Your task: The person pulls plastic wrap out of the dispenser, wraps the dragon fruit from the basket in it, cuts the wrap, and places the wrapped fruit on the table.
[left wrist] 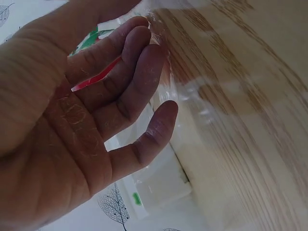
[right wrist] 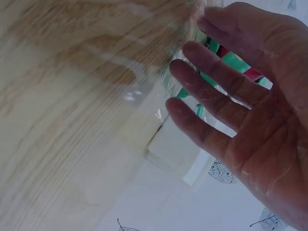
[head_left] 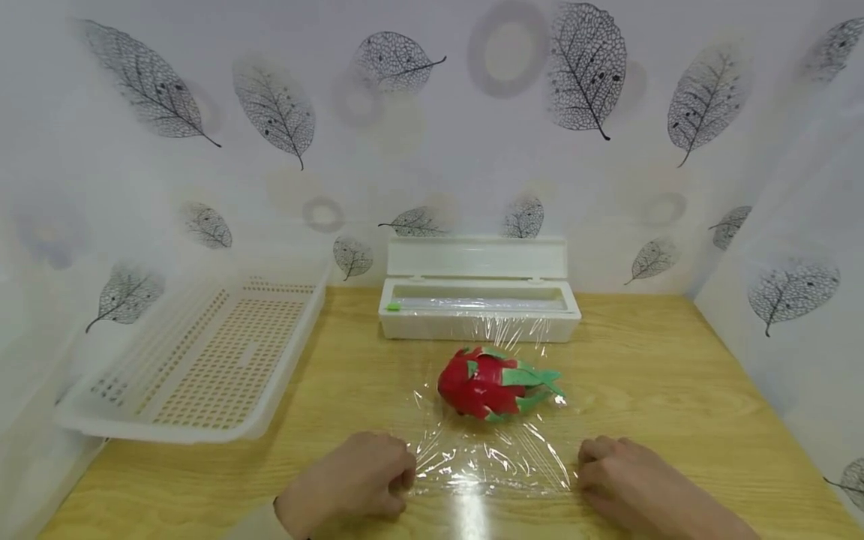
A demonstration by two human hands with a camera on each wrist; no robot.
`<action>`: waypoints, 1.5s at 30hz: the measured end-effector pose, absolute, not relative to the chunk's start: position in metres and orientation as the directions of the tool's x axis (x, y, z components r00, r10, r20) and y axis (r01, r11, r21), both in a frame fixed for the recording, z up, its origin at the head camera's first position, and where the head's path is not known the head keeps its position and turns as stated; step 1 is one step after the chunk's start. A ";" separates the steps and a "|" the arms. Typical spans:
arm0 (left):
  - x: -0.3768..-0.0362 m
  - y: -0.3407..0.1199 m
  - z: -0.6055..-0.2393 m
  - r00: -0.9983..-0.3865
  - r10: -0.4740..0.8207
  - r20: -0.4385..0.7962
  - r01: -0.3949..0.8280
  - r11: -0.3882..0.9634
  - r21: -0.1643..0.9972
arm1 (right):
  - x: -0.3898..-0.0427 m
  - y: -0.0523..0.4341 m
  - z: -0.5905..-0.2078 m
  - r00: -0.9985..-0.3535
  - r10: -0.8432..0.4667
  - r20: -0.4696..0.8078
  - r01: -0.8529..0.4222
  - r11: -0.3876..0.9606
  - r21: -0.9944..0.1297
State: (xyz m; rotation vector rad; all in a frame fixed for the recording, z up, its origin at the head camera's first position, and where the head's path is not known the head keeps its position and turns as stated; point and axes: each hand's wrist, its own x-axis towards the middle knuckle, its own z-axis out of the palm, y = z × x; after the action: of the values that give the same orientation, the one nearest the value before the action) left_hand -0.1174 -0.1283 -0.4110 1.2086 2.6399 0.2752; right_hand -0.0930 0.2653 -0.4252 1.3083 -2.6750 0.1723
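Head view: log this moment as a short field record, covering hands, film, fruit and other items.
left hand: fingers curled at the film's near left edge
right hand: at the film's near right edge; grip unclear
cling film: sheet drawn from the dispenser across the table
dragon fruit: lying on the film
cling film dispenser: lid open, at the back
white basket: tilted, on the left
wooden table: light wood

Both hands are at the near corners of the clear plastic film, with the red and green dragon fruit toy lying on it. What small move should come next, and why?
Probably pinch and lift the near edge of the clear plastic film over the red and green dragon fruit toy. The left hand and right hand sit at its two near corners, and the toy lies uncovered on the film, which still runs from the open white dispenser box.
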 end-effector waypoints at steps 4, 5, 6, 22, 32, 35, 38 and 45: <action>-0.113 -0.127 -0.412 -0.650 0.755 -0.091 0.717 0.648 0.258 | -0.092 0.265 -0.421 -0.655 -0.709 0.262 -0.752 0.643 -0.141; -0.112 -0.127 -0.412 -0.654 0.752 -0.081 0.716 0.650 0.256 | -0.092 0.265 -0.419 -0.668 -0.683 0.295 -0.741 0.648 -0.178; -0.111 -0.126 -0.412 -0.660 0.748 -0.073 0.714 0.654 0.251 | -0.093 0.265 -0.417 -0.683 -0.649 0.334 -0.727 0.649 -0.225; -0.115 -0.114 -0.407 -0.721 0.682 0.123 0.692 0.718 0.073 | -0.103 0.266 -0.383 -0.666 -0.515 0.539 -0.731 0.596 -0.333; -0.102 -0.081 -0.409 -0.625 0.744 0.234 0.759 0.650 -0.037 | -0.103 0.251 -0.376 -0.765 -0.361 0.533 -0.616 0.651 -0.443; -0.095 -0.075 -0.411 -0.562 0.780 0.275 0.789 0.605 -0.103 | -0.105 0.248 -0.374 -0.783 -0.337 0.524 -0.590 0.669 -0.452; -0.088 -0.072 -0.414 -0.543 0.787 0.295 0.776 0.604 -0.181 | -0.106 0.247 -0.375 -0.785 -0.325 0.528 -0.581 0.683 -0.442; -0.085 -0.072 -0.420 -0.656 0.710 0.256 0.655 0.704 -0.275 | -0.109 0.248 -0.376 -0.753 -0.326 0.572 -0.593 0.713 -0.374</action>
State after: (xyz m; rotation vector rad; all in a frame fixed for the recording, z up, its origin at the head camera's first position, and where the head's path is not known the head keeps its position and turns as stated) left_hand -0.0847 -0.0722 -0.4196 1.3354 3.2142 -0.2806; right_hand -0.1088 0.2476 -0.3757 0.7040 -2.4466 0.7616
